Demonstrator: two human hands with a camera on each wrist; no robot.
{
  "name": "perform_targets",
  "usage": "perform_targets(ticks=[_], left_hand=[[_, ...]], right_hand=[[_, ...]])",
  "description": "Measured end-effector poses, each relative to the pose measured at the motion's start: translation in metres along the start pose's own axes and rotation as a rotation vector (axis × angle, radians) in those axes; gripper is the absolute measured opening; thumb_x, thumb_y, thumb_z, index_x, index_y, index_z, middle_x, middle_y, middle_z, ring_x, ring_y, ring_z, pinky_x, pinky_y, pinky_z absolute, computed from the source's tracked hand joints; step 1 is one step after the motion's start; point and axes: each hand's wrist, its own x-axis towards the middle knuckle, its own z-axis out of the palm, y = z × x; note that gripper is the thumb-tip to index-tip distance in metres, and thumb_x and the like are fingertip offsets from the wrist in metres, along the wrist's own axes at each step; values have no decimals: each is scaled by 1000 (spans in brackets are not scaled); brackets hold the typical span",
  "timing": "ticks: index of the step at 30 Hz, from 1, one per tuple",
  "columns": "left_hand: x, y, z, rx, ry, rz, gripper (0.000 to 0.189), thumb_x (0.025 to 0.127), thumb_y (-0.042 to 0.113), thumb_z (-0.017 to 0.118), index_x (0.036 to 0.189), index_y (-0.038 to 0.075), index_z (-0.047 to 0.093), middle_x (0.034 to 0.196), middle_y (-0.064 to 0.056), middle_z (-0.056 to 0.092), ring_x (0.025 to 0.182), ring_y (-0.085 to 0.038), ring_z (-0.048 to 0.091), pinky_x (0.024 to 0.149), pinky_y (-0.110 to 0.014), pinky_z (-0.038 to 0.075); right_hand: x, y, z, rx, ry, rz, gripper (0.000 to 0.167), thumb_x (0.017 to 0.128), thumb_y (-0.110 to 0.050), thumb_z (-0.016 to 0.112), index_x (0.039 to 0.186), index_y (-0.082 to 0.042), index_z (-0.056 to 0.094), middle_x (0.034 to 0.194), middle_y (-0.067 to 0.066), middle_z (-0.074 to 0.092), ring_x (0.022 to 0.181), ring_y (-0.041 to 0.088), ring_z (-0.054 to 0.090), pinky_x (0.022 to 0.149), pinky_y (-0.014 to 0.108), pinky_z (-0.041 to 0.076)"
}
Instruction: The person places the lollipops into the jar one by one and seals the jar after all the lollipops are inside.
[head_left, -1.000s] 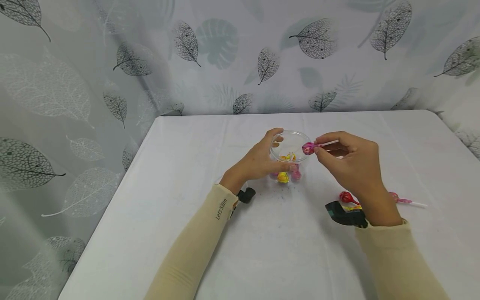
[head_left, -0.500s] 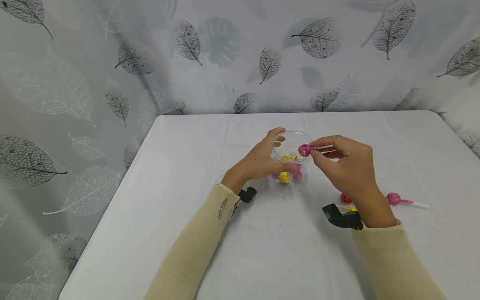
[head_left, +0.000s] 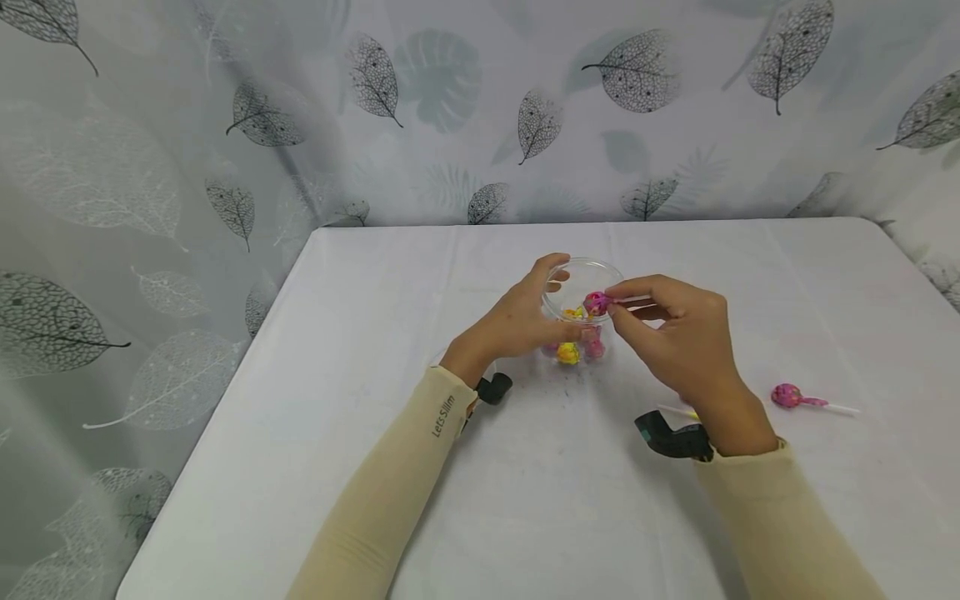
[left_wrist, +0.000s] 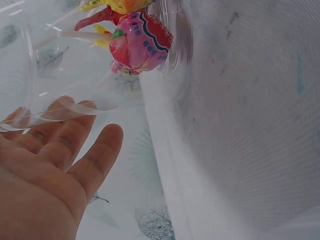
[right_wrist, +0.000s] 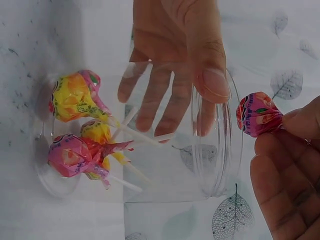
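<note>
My left hand [head_left: 513, 321] grips a clear plastic jar [right_wrist: 165, 192] near its open rim, thumb on the near side and fingers behind. The jar stands upright on the white table. Several wrapped lollipops, yellow ones [right_wrist: 70, 102] and pink ones [right_wrist: 69, 157], lie at its bottom with their sticks pointing up. In my right hand [head_left: 678, 333] a pink-wrapped lollipop [right_wrist: 257, 115] is pinched just below its head between thumb and fingers. Its head is right at the jar's mouth, overlapping the rim in the head view. The fingers hide most of its stick.
On the table [head_left: 450, 500] to the right lies another pink lollipop [head_left: 787, 396] with a white stick. Beside the right wrist a white stick with a bit of yellow wrapper [head_left: 688, 412] shows, partly hidden. A leaf-patterned curtain [head_left: 442, 125] hangs behind and at the left.
My right hand has moved left with the pink lollipop, bringing it from the jar's right edge to over its mouth. The left hand and jar have stayed put.
</note>
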Motion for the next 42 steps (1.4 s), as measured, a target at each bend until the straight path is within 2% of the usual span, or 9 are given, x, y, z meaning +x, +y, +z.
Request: perform_targets(ticks=[6, 8, 15, 25, 34, 42], left_hand=[[0, 0, 0, 5, 1, 1, 106, 84, 52, 85, 163, 31, 18, 163, -1, 41, 148, -20, 41, 116, -57, 38], [-1, 1, 0, 5, 1, 1, 106, 84, 52, 85, 163, 31, 18, 162, 0, 41, 148, -19, 41, 116, -56, 39], [-1, 2, -1, 8, 1, 0, 108, 82, 56, 85, 163, 32, 18, 163, -1, 41, 147, -17, 41, 116, -56, 39], [0, 1, -1, 2, -6, 12, 104, 84, 47, 86, 163, 30, 19, 162, -6, 41, 147, -23, 43, 116, -56, 40], [-1, 4, -1, 9, -2, -6, 102, 86, 44, 85, 163, 30, 19, 161, 0, 42, 147, -21, 42, 116, -54, 40], [-1, 3, 0, -1, 0, -5, 100, 87, 40, 83, 163, 31, 19, 162, -2, 42, 147, -21, 42, 117, -54, 39]], right_hand=[[0, -2, 1, -15, -22, -13, 21, 85, 11, 77, 103, 2, 79, 99, 13, 79, 87, 25, 78, 80, 7, 51], [0, -1, 2, -11, -27, -15, 21, 85, 11, 77, 104, 2, 78, 99, 14, 79, 87, 31, 78, 80, 7, 51], [-1, 3, 3, -39, -36, -28, 21, 84, 10, 78, 103, 2, 78, 98, 12, 79, 86, 28, 77, 79, 6, 51], [-1, 1, 3, -26, -58, -3, 20, 86, 10, 77, 102, -1, 80, 96, 11, 80, 86, 27, 78, 79, 4, 48], [-1, 1, 1, -30, -63, -17, 20, 85, 11, 78, 101, 0, 79, 95, 11, 80, 85, 26, 77, 78, 4, 48], [-1, 1, -2, -32, -47, -16, 19, 85, 7, 80, 103, 0, 78, 96, 11, 79, 85, 24, 75, 78, 5, 49]])
